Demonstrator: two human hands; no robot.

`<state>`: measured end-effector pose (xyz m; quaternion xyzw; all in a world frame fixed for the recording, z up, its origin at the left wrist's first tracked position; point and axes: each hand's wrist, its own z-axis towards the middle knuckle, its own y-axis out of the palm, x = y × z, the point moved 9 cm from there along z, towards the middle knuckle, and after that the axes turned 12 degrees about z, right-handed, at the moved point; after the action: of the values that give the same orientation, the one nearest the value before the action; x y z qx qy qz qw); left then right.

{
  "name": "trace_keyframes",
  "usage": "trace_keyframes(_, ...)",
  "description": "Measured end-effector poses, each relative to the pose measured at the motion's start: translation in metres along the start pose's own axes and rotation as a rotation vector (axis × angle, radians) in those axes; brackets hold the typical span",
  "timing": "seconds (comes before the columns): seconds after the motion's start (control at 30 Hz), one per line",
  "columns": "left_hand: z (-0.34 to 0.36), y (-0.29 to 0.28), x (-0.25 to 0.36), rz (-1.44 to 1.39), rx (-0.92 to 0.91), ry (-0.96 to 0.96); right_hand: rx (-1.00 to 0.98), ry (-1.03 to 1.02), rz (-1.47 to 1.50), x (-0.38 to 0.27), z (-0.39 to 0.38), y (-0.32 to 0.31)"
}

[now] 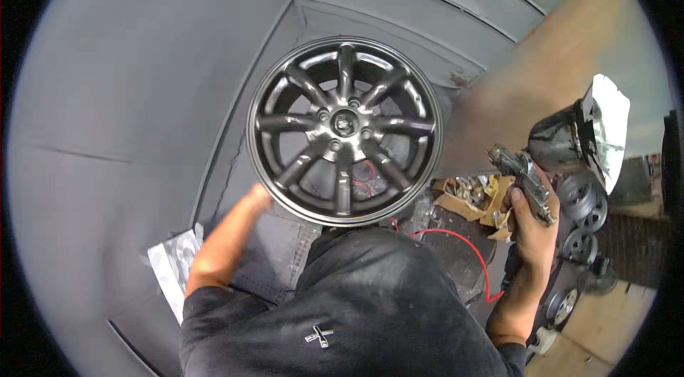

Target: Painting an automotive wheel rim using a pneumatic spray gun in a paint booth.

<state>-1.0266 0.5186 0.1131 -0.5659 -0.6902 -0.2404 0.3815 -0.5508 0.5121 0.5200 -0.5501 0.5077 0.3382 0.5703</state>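
A glossy dark grey multi-spoke wheel rim (344, 184) sits face-up in front of me, with bolt holes around its centre. My left hand (261, 196) is at the rim's near left edge. Its fingers are hidden under the edge and slightly blurred, so I cannot tell whether they grip it. Off to the right of the rim, my right hand (534, 224) is wrapped around a spray gun (526, 181). A dark paint cup (559, 136) is attached to the gun, with a shiny silver sheet (607, 131) around its outer end. The gun's front points up and left, apart from the rim.
A red hose (467, 240) curves across the floor near my right forearm. An opened cardboard box (459, 204) with crumpled material lies beyond it. Several wheels (581, 245) stand at the right. Grey walls (142, 92) enclose the left and back; a white sheet (171, 274) lies left.
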Motion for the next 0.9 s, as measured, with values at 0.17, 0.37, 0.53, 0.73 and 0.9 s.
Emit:
trace_keyframes(0.17,0.124,-0.172,0.055,0.153,0.27,0.193,-0.053,-0.03,0.043,-0.021,0.0,0.015)
trace_keyframes(0.37,0.117,-0.2,0.011,0.098,0.15,0.378,-0.093,-0.097,0.165,-0.023,-0.006,-0.014)
trace_keyframes(0.53,-0.002,-0.045,-0.115,-0.466,-0.121,0.142,-0.137,-0.079,0.141,-0.001,-0.004,0.0)
trace_keyframes(0.73,-0.16,0.128,-0.186,-1.013,-0.108,-0.571,-0.555,0.185,0.396,0.044,-0.043,0.0)
trace_keyframes(0.9,-0.197,0.224,-0.094,-1.087,-0.131,-0.406,-1.012,0.174,0.331,0.075,-0.089,-0.008)
